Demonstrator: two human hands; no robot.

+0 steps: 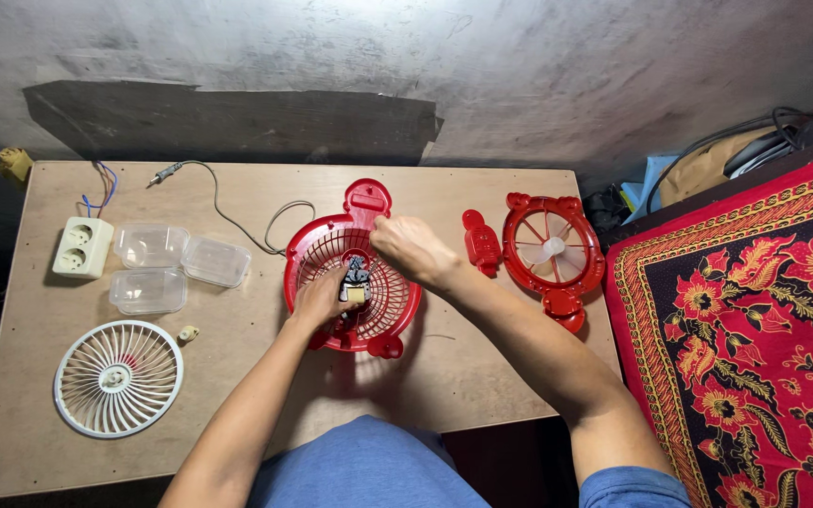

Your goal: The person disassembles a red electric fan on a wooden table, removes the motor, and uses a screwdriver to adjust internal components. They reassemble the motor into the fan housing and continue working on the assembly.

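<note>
A red fan housing with a grille (392,306) lies flat on the wooden table (256,376), in the middle. My left hand (320,299) holds a small dark motor (357,279) at the centre of the grille. On the upper rim of the housing rests my right hand (408,246), fingers closed on the plastic. To the right lie a red fan cover with a pale blade (551,252) and a small red part (481,243).
A white round fan grille (119,377) lies at front left, with a small cream knob (187,333) beside it. Three clear plastic boxes (152,246) and a white socket block (83,247) are at back left. A grey cable (228,218) crosses the table. A patterned red rug (755,310) is at right.
</note>
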